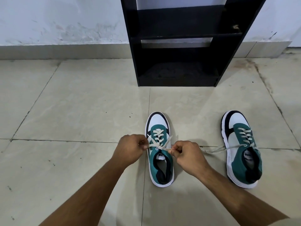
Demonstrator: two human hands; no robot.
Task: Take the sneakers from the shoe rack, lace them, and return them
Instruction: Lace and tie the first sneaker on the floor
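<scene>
Sneaker [160, 149] mid-floor before rack [179, 46]; left hand [130, 149] and right hand [187, 155] each pinch a limp, soft lace [152, 145] end, apparently crossed; grip near tips

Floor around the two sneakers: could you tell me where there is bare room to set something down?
Bare tiled floor lies left of the green-and-white sneaker being laced, and between it and the black shoe rack. The gap to the second green-and-white sneaker is crossed by its loose lace and the right hand.
</scene>
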